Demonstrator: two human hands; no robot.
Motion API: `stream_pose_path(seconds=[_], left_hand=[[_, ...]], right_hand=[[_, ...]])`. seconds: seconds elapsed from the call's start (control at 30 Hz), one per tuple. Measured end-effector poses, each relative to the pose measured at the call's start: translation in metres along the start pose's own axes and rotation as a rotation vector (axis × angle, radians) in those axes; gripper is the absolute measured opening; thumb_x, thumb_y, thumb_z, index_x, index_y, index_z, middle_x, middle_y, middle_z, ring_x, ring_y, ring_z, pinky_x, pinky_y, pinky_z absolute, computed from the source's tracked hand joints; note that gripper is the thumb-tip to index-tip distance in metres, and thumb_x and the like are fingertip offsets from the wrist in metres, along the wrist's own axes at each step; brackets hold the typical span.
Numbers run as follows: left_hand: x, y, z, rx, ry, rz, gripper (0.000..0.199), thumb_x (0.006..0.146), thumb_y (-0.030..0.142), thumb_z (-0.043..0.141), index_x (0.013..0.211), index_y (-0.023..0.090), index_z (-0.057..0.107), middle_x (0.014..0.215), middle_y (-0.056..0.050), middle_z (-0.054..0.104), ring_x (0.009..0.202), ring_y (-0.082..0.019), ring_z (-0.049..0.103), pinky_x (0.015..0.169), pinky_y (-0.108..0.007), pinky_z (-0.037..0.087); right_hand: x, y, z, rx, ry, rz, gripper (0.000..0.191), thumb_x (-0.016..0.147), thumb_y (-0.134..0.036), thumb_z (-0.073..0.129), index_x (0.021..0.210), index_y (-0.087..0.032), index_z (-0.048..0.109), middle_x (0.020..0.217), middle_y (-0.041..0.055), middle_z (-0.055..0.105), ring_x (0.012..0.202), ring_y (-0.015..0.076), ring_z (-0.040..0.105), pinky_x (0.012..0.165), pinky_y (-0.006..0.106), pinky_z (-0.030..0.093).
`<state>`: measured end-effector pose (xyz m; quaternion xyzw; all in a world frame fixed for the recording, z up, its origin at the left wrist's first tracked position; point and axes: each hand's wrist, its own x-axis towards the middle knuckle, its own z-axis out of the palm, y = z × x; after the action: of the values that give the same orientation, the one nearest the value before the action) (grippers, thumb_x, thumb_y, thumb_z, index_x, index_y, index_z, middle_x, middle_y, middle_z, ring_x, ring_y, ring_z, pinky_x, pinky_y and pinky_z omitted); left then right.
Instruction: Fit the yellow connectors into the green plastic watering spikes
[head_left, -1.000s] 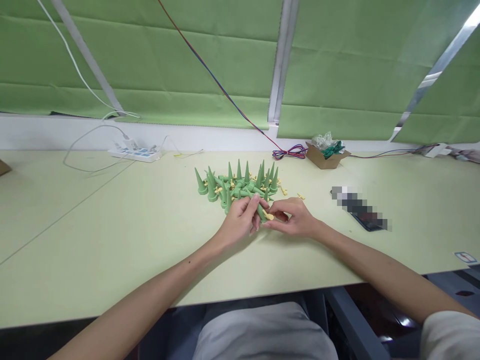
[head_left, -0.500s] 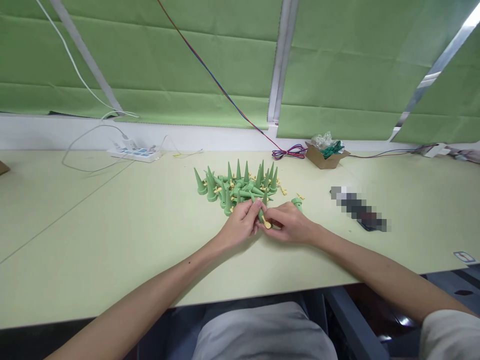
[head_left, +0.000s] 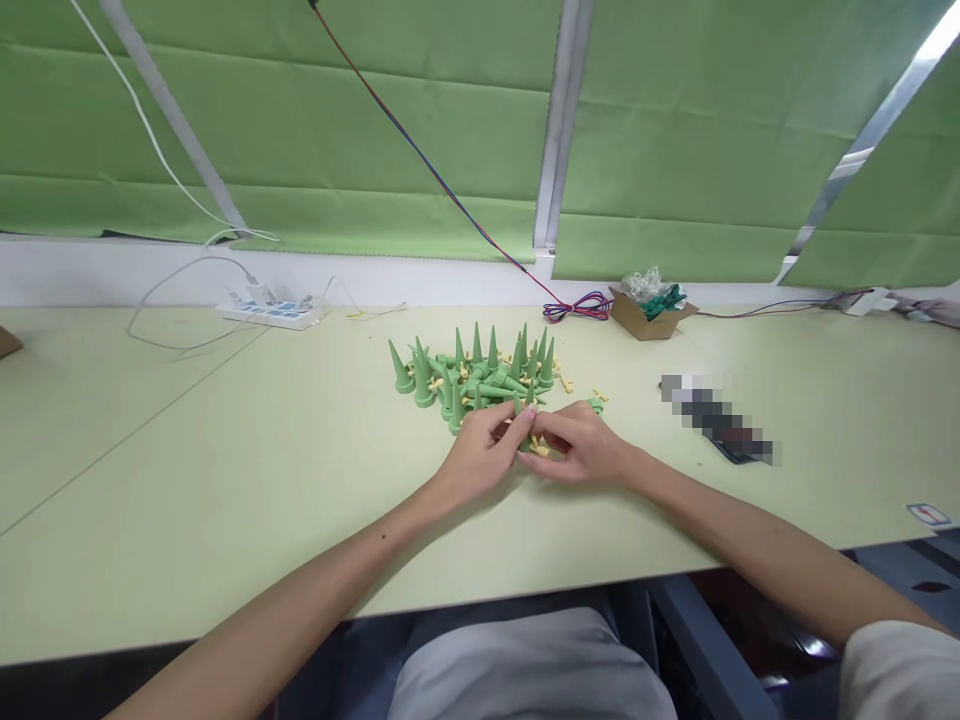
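My left hand [head_left: 487, 450] is closed on a green cone-shaped plastic piece [head_left: 524, 440], its thumb pressed along the side. Close against it, my right hand [head_left: 581, 442] pinches a small yellow plastic piece [head_left: 539, 449] at the cone's lower end. Fingers partly cover both parts, so I cannot tell how far they fit together. Just beyond the hands lies a pile of green cones [head_left: 480, 378], some upright and some on their sides, with small yellow pieces mixed in. Another green piece [head_left: 596, 404] sits behind my right hand, partly hidden by it.
A small cardboard box [head_left: 651, 318] with clear plastic and green material stands at the back. Beside it lies a coil of red and blue wire [head_left: 577, 306]. A white power strip [head_left: 271, 314] is at the back left; a blurred-out dark object [head_left: 720, 420] lies on the right.
The cone in my left hand has turned more upright, and its yellow piece now shows less between the fingers. My left thumb has shifted slightly right. The pile looks unchanged.
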<state>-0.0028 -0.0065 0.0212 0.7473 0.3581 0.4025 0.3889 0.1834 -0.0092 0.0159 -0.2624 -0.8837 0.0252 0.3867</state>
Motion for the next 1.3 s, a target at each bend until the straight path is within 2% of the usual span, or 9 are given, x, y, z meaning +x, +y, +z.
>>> stream_pose_path(seconds=[0.2,0.27,0.4,0.6,0.7,0.8,0.93,1.1,1.3], left_hand=[[-0.001,0.005,-0.001,0.132,0.003,0.107,0.046,0.102,0.046,0.041,0.067,0.018,0.053,0.052,0.003,0.044,0.052,-0.011,0.04,0.054,-0.027,0.032],[-0.002,0.008,0.0,0.151,0.0,0.139,0.047,0.103,0.045,0.039,0.066,0.018,0.05,0.053,0.003,0.046,0.053,-0.011,0.042,0.056,-0.027,0.033],[-0.004,0.009,0.0,0.159,-0.023,0.129,0.048,0.104,0.044,0.036,0.065,0.018,0.047,0.054,0.002,0.048,0.054,-0.012,0.045,0.058,-0.026,0.035],[-0.005,0.011,-0.001,0.149,-0.061,0.11,0.049,0.105,0.044,0.031,0.071,0.018,0.055,0.053,0.002,0.05,0.055,-0.013,0.047,0.059,-0.027,0.037],[-0.004,0.013,-0.002,0.16,-0.013,0.126,0.047,0.105,0.044,0.03,0.077,0.018,0.058,0.058,0.0,0.053,0.058,-0.014,0.05,0.06,-0.028,0.039],[-0.004,0.014,-0.003,0.174,0.084,0.161,0.043,0.104,0.044,0.033,0.084,0.019,0.061,0.069,-0.002,0.06,0.064,-0.016,0.055,0.063,-0.028,0.041],[-0.003,0.014,-0.004,0.18,0.197,0.19,0.033,0.102,0.042,0.041,0.09,0.019,0.062,0.084,-0.005,0.066,0.073,-0.017,0.06,0.063,-0.028,0.042],[-0.004,0.013,-0.003,0.185,0.249,0.203,0.026,0.1,0.039,0.046,0.088,0.019,0.059,0.072,0.0,0.058,0.056,-0.012,0.047,0.055,-0.027,0.037],[-0.003,0.012,-0.005,0.089,0.245,0.128,0.025,0.099,0.04,0.048,0.087,0.02,0.058,0.068,0.001,0.055,0.055,-0.011,0.046,0.051,-0.025,0.035]], right_hand=[[0.0,0.004,0.0,-0.03,0.039,0.028,0.022,0.09,-0.031,0.063,0.076,-0.019,0.05,0.052,-0.0083,0.039,0.045,0.0069,0.034,0.048,0.021,0.028],[0.0,0.004,0.001,-0.033,0.05,0.029,0.02,0.09,-0.028,0.061,0.076,-0.019,0.051,0.051,-0.0082,0.039,0.045,0.0071,0.033,0.048,0.021,0.027],[0.001,0.005,0.002,-0.021,0.049,0.028,0.018,0.09,-0.023,0.057,0.074,-0.02,0.05,0.052,-0.0075,0.041,0.046,0.0076,0.033,0.048,0.022,0.027],[0.001,0.002,0.0,0.037,0.057,0.064,0.024,0.086,-0.02,0.058,0.069,-0.021,0.041,0.054,-0.0076,0.039,0.047,0.0073,0.035,0.048,0.021,0.03],[0.001,0.003,-0.003,0.069,0.103,0.107,0.028,0.085,-0.023,0.06,0.067,-0.022,0.04,0.054,-0.0072,0.04,0.047,0.0076,0.037,0.048,0.021,0.032],[0.003,0.006,-0.007,0.106,0.147,0.187,0.027,0.09,-0.026,0.058,0.068,-0.021,0.044,0.054,-0.0058,0.043,0.048,0.0081,0.039,0.049,0.021,0.035],[0.005,0.008,-0.009,0.117,0.171,0.253,0.035,0.096,-0.032,0.053,0.065,-0.02,0.045,0.053,-0.0042,0.044,0.049,0.0083,0.038,0.049,0.022,0.035],[0.005,0.007,-0.003,0.118,0.108,0.226,0.035,0.096,-0.032,0.055,0.065,-0.019,0.047,0.054,-0.004,0.047,0.049,0.008,0.039,0.05,0.022,0.035],[0.005,0.007,0.004,0.083,0.048,0.176,0.032,0.097,-0.031,0.057,0.069,-0.019,0.048,0.057,-0.0038,0.049,0.051,0.0087,0.039,0.05,0.022,0.032]])
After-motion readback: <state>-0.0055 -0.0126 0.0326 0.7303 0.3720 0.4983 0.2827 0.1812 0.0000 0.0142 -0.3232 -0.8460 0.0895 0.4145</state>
